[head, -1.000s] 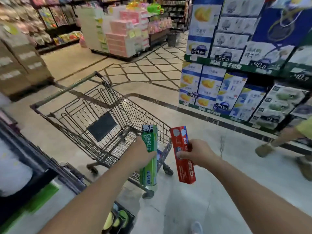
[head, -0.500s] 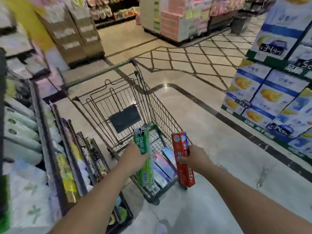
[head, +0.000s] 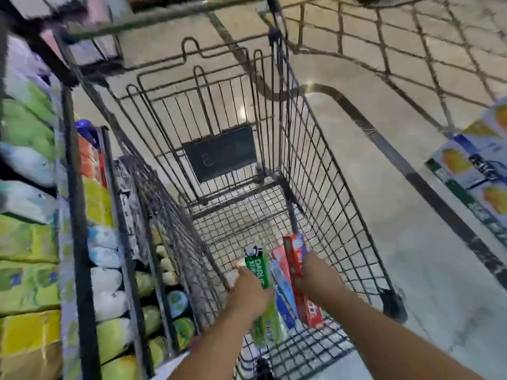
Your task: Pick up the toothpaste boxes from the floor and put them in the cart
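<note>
A dark wire shopping cart (head: 315, 171) stands right in front of me, seen from above. My left hand (head: 251, 293) grips a green toothpaste box (head: 259, 267) and holds it inside the near end of the basket. My right hand (head: 319, 275) grips a red toothpaste box (head: 297, 256) beside it, also down inside the basket. Between my hands a blue and pink toothpaste box (head: 282, 286) lies on the cart floor.
Store shelves (head: 79, 242) packed with green, white and yellow packs run close along the cart's left side. A display of blue and white boxes (head: 477, 171) stands at the right. Pale tiled floor (head: 411, 242) lies to the right of the cart.
I have come closer and leaned over the cart. Both hands have gone down into the basket with their boxes, which were held above its near rim before.
</note>
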Motion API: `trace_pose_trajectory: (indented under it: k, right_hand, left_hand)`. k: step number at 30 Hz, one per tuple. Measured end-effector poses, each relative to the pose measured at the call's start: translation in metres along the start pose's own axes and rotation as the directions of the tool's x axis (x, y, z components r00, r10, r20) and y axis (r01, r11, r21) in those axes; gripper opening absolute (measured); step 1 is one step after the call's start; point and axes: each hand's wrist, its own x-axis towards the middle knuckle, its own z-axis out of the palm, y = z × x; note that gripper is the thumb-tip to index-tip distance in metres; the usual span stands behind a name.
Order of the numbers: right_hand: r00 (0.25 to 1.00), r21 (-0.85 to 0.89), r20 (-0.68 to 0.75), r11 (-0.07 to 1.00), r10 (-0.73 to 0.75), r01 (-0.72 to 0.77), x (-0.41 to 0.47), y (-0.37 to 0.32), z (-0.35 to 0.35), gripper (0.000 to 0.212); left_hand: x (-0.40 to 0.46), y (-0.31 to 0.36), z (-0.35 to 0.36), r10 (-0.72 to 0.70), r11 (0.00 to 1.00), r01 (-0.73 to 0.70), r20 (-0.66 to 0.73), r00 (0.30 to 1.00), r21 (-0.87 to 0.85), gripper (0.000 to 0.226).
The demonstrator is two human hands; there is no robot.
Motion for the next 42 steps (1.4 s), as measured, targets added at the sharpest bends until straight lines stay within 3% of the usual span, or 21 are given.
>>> trace_pose_trajectory:
  k: [5, 9, 13, 17, 20, 22, 25, 29, 34, 39, 42]
  right_hand:
    - [0.991, -0.117, 0.122, 0.992, 0.064, -0.049, 0.047, 0.021, 0.031, 0.037]
    - [0.982, -0.187, 0.179, 0.982, 0.061, -0.027, 0.070, 0.028, 0.043, 0.033]
    - [0.983, -0.240, 0.184, 0.970, 0.007, 0.038, 0.078, 0.033, 0.049, 0.012]
    - [0.956, -0.317, 0.293, 0.940, -0.027, 0.125, 0.078, 0.033, 0.048, 0.020]
    - [0.941, -0.339, 0.336, 0.926, -0.046, 0.166, 0.074, 0.031, 0.040, 0.018]
    - [0.940, -0.339, 0.335, 0.924, -0.060, 0.180, 0.067, 0.029, 0.029, 0.011]
    - [0.948, -0.335, 0.304, 0.921, -0.095, 0.200, 0.051, 0.022, 0.004, 0.020]
    - [0.940, -0.346, 0.266, 0.889, -0.213, 0.300, 0.022, 0.004, -0.047, 0.026]
    - [0.907, -0.439, 0.187, 0.794, -0.378, 0.421, -0.028, -0.034, -0.123, 0.060]
    - [0.813, -0.465, 0.162, 0.683, -0.560, 0.563, -0.090, -0.084, -0.178, 0.094]
    - [0.726, -0.518, 0.201, 0.558, -0.657, 0.648, -0.129, -0.108, -0.194, 0.106]
  left_hand:
    - [0.041, 0.001, 0.047, -0.063, 0.998, 0.064, 0.063, 0.996, -0.003, 0.101]
    - [0.058, 0.007, 0.069, -0.091, 0.995, 0.089, 0.067, 0.994, 0.036, 0.106]
    - [0.065, 0.015, 0.077, -0.169, 0.986, 0.169, -0.004, 0.986, 0.012, 0.091]
    - [0.059, 0.017, 0.079, -0.107, 0.984, 0.109, -0.024, 0.994, 0.139, 0.085]
    - [0.053, 0.014, 0.074, -0.091, 0.979, 0.079, 0.052, 0.995, 0.186, 0.057]
    - [0.045, 0.014, 0.068, -0.102, 0.977, 0.084, 0.082, 0.991, 0.198, 0.041]
    - [0.026, 0.020, 0.050, -0.099, 0.968, 0.079, 0.074, 0.992, 0.237, 0.035]
    - [-0.013, 0.034, 0.000, -0.060, 0.973, 0.048, 0.049, 0.997, 0.227, 0.056]
    - [-0.094, 0.058, -0.089, 0.016, 0.994, -0.008, -0.075, 0.997, 0.112, 0.074]
    - [-0.201, 0.063, -0.160, 0.062, 0.992, -0.036, -0.220, 0.973, 0.119, 0.105]
    - [-0.258, 0.056, -0.188, 0.056, 0.986, -0.009, -0.279, 0.959, 0.166, 0.113]
